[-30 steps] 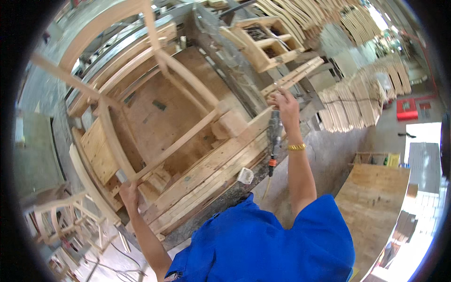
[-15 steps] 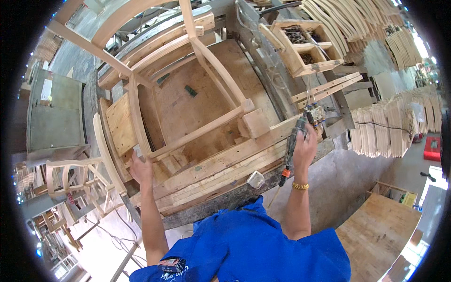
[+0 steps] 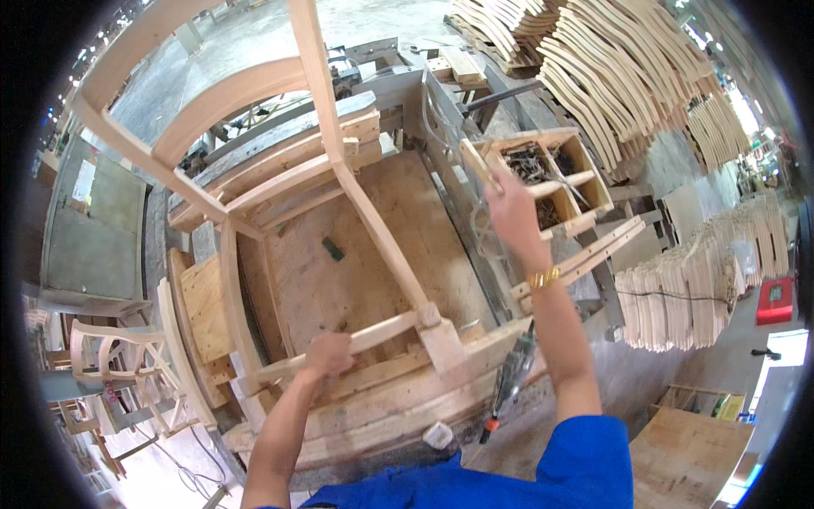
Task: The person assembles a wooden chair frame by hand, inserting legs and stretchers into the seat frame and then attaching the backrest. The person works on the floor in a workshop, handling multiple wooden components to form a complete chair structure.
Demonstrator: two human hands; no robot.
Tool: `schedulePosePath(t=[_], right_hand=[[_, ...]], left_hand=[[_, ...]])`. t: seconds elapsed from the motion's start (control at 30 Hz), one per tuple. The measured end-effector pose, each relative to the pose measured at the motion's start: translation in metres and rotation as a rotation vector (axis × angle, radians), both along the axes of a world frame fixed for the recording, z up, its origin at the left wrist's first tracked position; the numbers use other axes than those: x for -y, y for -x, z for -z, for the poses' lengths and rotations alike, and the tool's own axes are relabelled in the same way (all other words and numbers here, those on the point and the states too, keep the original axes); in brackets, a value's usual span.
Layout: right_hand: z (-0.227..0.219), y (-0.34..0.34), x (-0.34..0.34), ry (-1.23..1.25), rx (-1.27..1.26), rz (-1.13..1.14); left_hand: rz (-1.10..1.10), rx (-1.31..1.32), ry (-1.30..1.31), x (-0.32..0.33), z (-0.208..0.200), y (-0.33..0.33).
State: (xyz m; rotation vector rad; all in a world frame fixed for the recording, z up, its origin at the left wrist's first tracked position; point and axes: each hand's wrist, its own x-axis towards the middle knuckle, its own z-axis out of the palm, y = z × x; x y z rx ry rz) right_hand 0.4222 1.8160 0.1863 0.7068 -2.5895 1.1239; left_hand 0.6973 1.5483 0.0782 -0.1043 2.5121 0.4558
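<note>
A bare wooden chair frame lies across the bench, its curved back at the far left. My left hand is closed round its near rail, somewhat blurred. My right hand reaches to the left side of a divided wooden box, its fingers closed on a short wooden stick along the box's edge. Small dark fasteners fill some compartments. Below my right forearm, a power screwdriver with an orange ring near its tip hangs at the bench's near right edge, touched by neither hand.
Near the bench's front edge sits a small white block. Two drilled wooden strips stick out right of the bench. Stacked curved chair parts stand beyond, with a grey metal cabinet and another chair frame at left.
My right hand has let go of the screwdriver and moved up to the stick at the box. My left hand has shifted right from the frame's corner onto its near rail.
</note>
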Motion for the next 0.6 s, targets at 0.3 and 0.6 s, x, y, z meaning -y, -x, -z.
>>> schedulePosePath(t=[0.3,0.6], right_hand=[[0.034,0.152,0.079,-0.223,-0.101,-0.193],[0.011,-0.023,0.065,-0.308,0.252,-0.589]], left_hand=[[-0.008,0.173,-0.080,-0.005,-0.014,0.022],[0.007,0.084,-0.029,0.001,-0.007,0.000]])
